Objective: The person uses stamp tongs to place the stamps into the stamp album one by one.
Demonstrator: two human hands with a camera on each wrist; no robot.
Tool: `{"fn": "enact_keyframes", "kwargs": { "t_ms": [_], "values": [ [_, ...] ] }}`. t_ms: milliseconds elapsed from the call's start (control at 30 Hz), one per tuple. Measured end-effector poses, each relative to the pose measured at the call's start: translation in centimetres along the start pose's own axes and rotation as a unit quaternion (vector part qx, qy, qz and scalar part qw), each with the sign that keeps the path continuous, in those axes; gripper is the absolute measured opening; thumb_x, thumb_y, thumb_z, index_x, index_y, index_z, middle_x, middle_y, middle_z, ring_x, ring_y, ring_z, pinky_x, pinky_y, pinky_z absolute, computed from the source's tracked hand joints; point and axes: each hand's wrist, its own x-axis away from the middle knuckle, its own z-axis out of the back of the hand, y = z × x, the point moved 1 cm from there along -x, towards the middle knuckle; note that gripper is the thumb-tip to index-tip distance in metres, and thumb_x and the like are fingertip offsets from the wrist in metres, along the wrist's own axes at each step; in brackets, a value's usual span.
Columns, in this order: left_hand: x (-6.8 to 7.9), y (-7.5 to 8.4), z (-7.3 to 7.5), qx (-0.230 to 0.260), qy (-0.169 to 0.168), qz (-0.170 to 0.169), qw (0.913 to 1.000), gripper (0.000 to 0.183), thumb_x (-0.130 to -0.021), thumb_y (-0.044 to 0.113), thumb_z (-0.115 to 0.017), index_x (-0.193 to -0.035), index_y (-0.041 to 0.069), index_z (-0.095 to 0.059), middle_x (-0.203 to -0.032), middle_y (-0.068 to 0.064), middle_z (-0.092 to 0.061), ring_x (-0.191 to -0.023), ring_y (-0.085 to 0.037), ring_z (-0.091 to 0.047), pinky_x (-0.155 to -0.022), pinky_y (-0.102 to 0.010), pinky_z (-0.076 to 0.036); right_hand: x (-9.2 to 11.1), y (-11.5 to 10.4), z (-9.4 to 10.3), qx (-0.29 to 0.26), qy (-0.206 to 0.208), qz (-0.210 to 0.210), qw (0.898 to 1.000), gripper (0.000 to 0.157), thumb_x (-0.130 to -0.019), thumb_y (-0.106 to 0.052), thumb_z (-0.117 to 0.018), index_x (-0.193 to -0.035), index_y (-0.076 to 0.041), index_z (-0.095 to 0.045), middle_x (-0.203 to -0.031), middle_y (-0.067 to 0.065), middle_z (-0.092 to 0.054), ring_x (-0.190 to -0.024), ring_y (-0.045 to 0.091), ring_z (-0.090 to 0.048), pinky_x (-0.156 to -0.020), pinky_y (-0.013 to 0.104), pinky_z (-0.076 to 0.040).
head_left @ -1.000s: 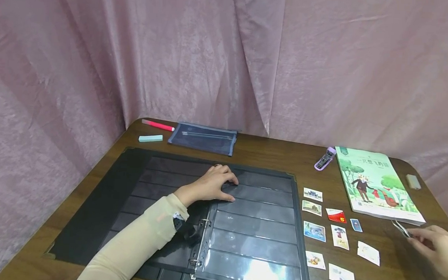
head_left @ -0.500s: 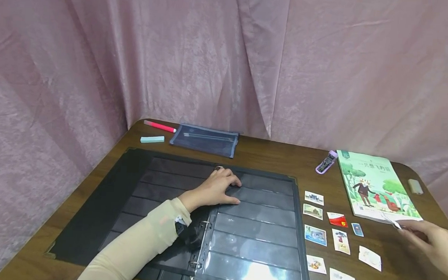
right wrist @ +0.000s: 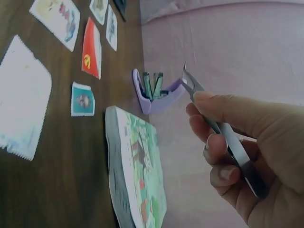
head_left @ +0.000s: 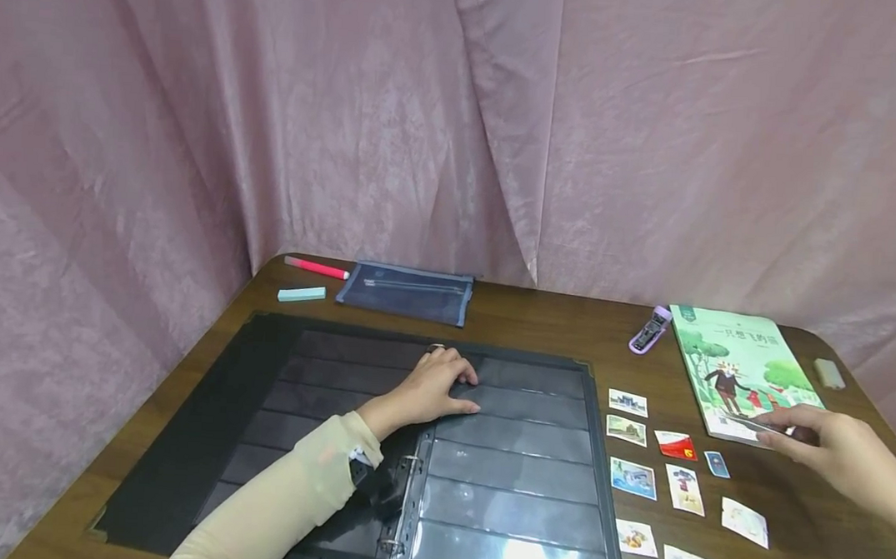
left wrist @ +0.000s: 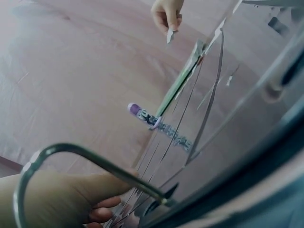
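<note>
An open black stamp album (head_left: 511, 453) with clear strip pockets and metal rings lies on the table. My left hand (head_left: 424, 388) rests on it near the upper middle, thumb and fingers apart, pinching nothing that I can see. My right hand (right wrist: 270, 128) holds a pair of bent-tip metal tweezers (right wrist: 240, 154) between thumb and fingers, above the lower edge of a green picture book (head_left: 733, 359). No stamp shows between the tips. Several loose stamps lie right of the album, among them a red stamp (head_left: 676, 445), a small blue stamp (head_left: 717, 464) and a pale stamp (head_left: 745, 523).
A purple stapler (head_left: 650, 330) stands beside the book, and a whitish eraser-like block (head_left: 829, 374) lies to its right. Behind the album are a blue mesh pouch (head_left: 406, 293), a red pen (head_left: 317, 267) and a light-blue bar (head_left: 301, 294). A pink curtain (head_left: 394, 127) hangs behind the table.
My right hand has moved left and up with the tweezers, from the table by the book's lower corner to over its cover. My left hand stays on the album.
</note>
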Motion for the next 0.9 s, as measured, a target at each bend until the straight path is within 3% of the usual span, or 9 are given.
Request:
{"fn": "enact_keyframes", "kwargs": {
  "t_ms": [333, 533, 700, 900],
  "values": [
    [0.1, 0.3, 0.3, -0.025, -0.024, 0.008, 0.9994, 0.033, -0.074, 0.042, -0.068, -0.095, 0.019, -0.058, -0.091, 0.005, -0.049, -0.089, -0.013, -0.043, -0.088, -0.033, -0.034, -2.5, -0.4, -0.5, -0.028, -0.052, -0.001, 0.998, 0.014, -0.077, -0.021, -0.068, -0.088, -0.012, -0.068, -0.064, -0.019, -0.049, -0.056, -0.007, -0.033, -0.049, 0.019, -0.027],
    [0.2, 0.4, 0.4, -0.042, -0.023, -0.003, 0.9988, 0.038, -0.075, 0.043, -0.068, -0.1, 0.017, -0.057, -0.09, 0.004, -0.05, -0.087, -0.012, -0.045, -0.085, -0.032, -0.038, -3.5, -0.3, -0.9, -0.06, -0.094, -0.012, 0.994, 0.02, -0.08, -0.021, -0.066, -0.095, -0.008, -0.067, -0.056, -0.014, -0.039, -0.052, -0.004, -0.03, -0.044, 0.021, -0.026],
    [0.2, 0.5, 0.4, -0.065, -0.014, -0.025, 0.9975, 0.036, -0.075, 0.042, -0.068, -0.098, 0.017, -0.058, -0.085, 0.006, -0.052, -0.084, -0.011, -0.046, -0.083, -0.03, -0.038, -4.0, -0.2, -1.5, -0.071, -0.104, -0.007, 0.992, 0.017, -0.078, -0.021, -0.067, -0.091, -0.01, -0.067, -0.06, -0.014, -0.048, -0.053, -0.004, -0.032, -0.045, 0.02, -0.027],
    [0.3, 0.6, 0.6, -0.087, -0.008, -0.042, 0.9953, 0.034, -0.077, 0.044, -0.066, -0.097, 0.018, -0.057, -0.082, 0.007, -0.05, -0.08, -0.009, -0.043, -0.079, -0.028, -0.036, -4.6, -0.3, -2.1, -0.065, -0.111, -0.001, 0.992, 0.014, -0.079, -0.021, -0.067, -0.089, -0.011, -0.067, -0.054, -0.015, -0.036, -0.048, -0.003, -0.029, -0.043, 0.02, -0.027]
  ]
}}
